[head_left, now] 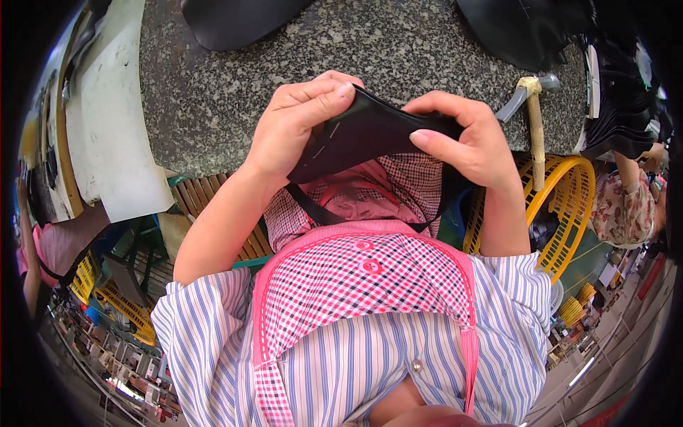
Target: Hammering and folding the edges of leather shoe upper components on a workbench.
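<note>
A black leather piece (370, 129), curved along its lower edge and with short pale marks near its left end, is stretched between my two hands in front of the stone table's near edge. My left hand (299, 117) pinches its upper left corner, thumb on the near face. At the other end my right hand (469, 139) grips it, the thumb along the near face and the fingers behind the top edge, partly hidden.
On the speckled stone table (341, 50) lie a hammer (533, 121) at the right, its handle overhanging the edge, and black leather pieces (238, 21) at the far side. A yellow plastic basket (569, 206) stands below right. Another person (626, 206) is beyond it.
</note>
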### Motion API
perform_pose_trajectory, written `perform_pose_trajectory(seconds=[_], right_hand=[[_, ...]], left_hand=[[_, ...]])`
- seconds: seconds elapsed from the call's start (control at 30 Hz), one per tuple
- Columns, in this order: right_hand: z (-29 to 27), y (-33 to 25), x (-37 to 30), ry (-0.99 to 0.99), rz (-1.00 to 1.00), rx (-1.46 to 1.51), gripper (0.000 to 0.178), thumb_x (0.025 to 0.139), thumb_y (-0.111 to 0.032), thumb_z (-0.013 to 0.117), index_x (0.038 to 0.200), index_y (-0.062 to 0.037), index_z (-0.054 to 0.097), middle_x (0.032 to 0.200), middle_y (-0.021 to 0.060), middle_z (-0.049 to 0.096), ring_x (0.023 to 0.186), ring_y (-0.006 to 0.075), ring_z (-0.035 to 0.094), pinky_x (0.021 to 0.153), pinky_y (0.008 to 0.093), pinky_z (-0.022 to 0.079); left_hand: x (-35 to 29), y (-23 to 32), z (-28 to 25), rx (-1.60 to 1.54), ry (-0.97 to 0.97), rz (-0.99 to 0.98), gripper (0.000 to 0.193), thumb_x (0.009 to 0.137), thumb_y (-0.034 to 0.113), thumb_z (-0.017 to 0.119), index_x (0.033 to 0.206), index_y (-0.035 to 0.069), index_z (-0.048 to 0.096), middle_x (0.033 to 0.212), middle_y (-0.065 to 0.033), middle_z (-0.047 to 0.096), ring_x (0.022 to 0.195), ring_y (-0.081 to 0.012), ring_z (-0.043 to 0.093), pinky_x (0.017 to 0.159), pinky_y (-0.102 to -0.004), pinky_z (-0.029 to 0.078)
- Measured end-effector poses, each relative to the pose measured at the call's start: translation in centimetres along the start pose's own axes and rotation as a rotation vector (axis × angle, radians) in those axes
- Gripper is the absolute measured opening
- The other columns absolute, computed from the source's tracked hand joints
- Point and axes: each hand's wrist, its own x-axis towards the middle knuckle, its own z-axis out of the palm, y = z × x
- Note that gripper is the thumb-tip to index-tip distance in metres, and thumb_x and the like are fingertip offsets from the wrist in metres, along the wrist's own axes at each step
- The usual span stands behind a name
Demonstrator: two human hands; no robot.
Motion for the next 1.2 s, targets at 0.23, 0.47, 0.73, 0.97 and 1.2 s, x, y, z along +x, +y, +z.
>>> perform_pose_trajectory(seconds=[0.23,0.47,0.73,0.97,1.2], right_hand=[[-0.5,1.6,-0.7,0.117,-0.036,0.251,0.017,0.076,-0.007,0.066,0.09,0.0015,0.062,0.08,0.0017,0.062,0.074,0.0078,0.057,0.066,0.0217,0.045],[-0.5,0.6,0.0,0.21,-0.152,0.199,0.017,0.076,-0.005,0.065,0.091,0.0011,0.062,0.086,0.0037,0.061,0.08,0.0097,0.056,0.074,0.0228,0.044],[-11.3,0.4,1.8,1.115,-0.624,-1.062,0.024,0.069,-0.001,0.067,0.091,-0.0082,0.065,0.103,0.0071,0.059,0.106,0.0282,0.051,0.092,0.0369,0.039],[-4.3,-1.3,7.8,0.758,-0.644,-0.957,0.024,0.068,-0.011,0.068,0.093,-0.0098,0.064,0.106,0.008,0.057,0.111,0.0305,0.045,0.096,0.0405,0.033],[1.7,-0.9,18.5,0.446,-0.492,-0.344,0.07,0.073,-0.034,0.07,0.128,-0.0026,0.04,0.119,0.017,0.049,0.114,0.0319,0.045,0.095,0.0386,0.037]], left_hand=[[0.0,0.2,0.3,-0.057,-0.001,-0.012,0.023,0.09,0.017,0.052,0.102,-0.001,0.059,0.086,-0.0027,0.061,0.075,-0.0077,0.058,0.071,-0.019,0.045],[0.0,1.0,0.2,0.158,-0.016,0.23,0.022,0.089,0.014,0.053,0.097,-0.005,0.061,0.104,-0.0043,0.054,0.087,-0.0088,0.054,0.077,-0.0212,0.042],[3.7,7.2,1.4,1.311,0.21,0.97,0.053,0.079,0.03,0.064,0.127,0.015,0.048,0.128,-0.0138,0.041,0.115,-0.0326,0.038,0.098,-0.0399,0.033],[9.5,10.7,-4.1,1.712,0.818,1.248,0.051,0.076,0.026,0.067,0.123,0.014,0.051,0.125,-0.0148,0.046,0.117,-0.033,0.039,0.096,-0.0417,0.033],[8.6,15.8,-4.8,1.082,1.123,1.082,0.031,0.085,0.029,0.058,0.081,-0.002,0.06,0.07,-0.0212,0.06,0.066,-0.0339,0.058,0.063,-0.0404,0.043]])
